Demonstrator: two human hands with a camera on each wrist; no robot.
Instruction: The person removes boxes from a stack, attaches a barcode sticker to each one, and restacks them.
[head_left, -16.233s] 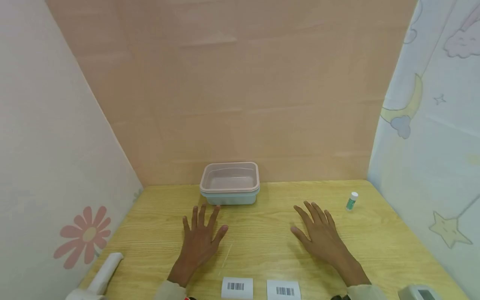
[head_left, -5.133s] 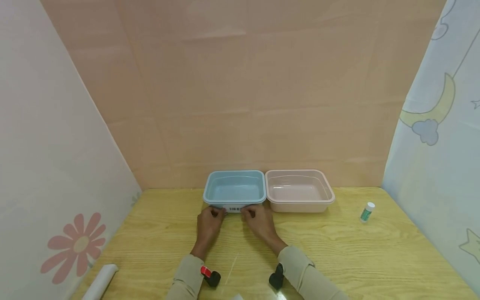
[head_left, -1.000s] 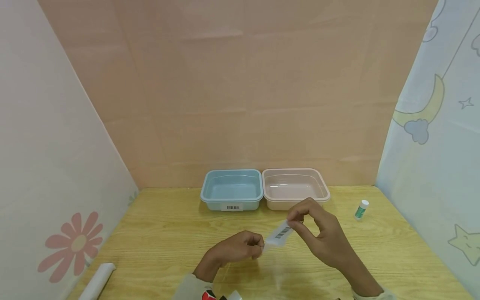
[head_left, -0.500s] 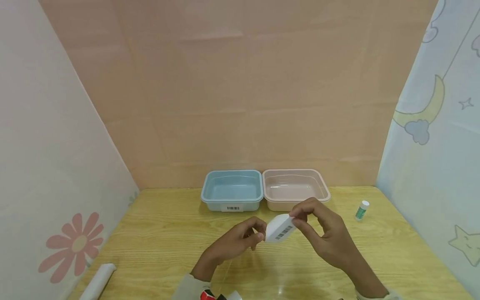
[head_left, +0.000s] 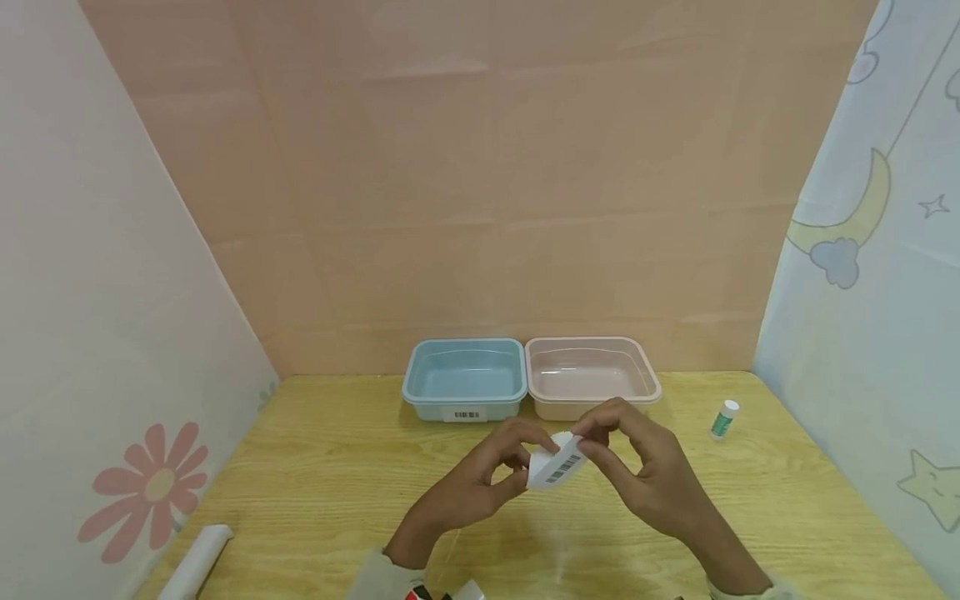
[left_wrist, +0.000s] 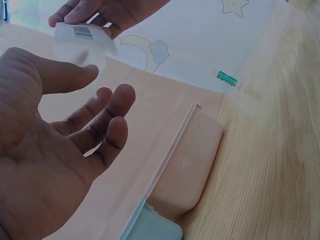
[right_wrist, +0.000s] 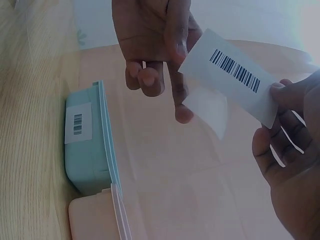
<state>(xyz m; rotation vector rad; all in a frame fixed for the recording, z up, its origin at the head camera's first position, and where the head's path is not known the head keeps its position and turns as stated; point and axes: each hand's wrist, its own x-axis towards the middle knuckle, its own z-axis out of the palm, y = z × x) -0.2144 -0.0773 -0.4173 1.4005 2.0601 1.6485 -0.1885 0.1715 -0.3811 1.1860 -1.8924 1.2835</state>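
In front of the bins, my right hand (head_left: pixel 656 471) pinches one end of a white barcode label (right_wrist: pixel 235 72) between thumb and fingertips. A pale backing sheet (right_wrist: pixel 207 107) bends away from the label along its far side. My left hand (head_left: pixel 468 483) is at the other end, thumb and index finger apart, fingertips right at the edges of label and backing. Its remaining fingers spread loosely in the left wrist view. A blue plastic bin (head_left: pixel 427 411) carries a similar barcode label (head_left: pixel 466 414) on its front. Beside it stands a pink bin (head_left: pixel 551 411), with no label on the visible front.
A small white-capped tube with a green label (head_left: pixel 723 420) stands at the right of the wooden table (head_left: pixel 315 467). A white handle-like object (head_left: pixel 197 563) lies at the left front. A small whitish piece (head_left: pixel 469 591) shows at the bottom edge. Cloth-covered walls enclose the table.
Earlier the bins were nested; now they stand side by side, the blue one labelled. Both hands have left it for a second label. The left index finger has just moved over the label's back.
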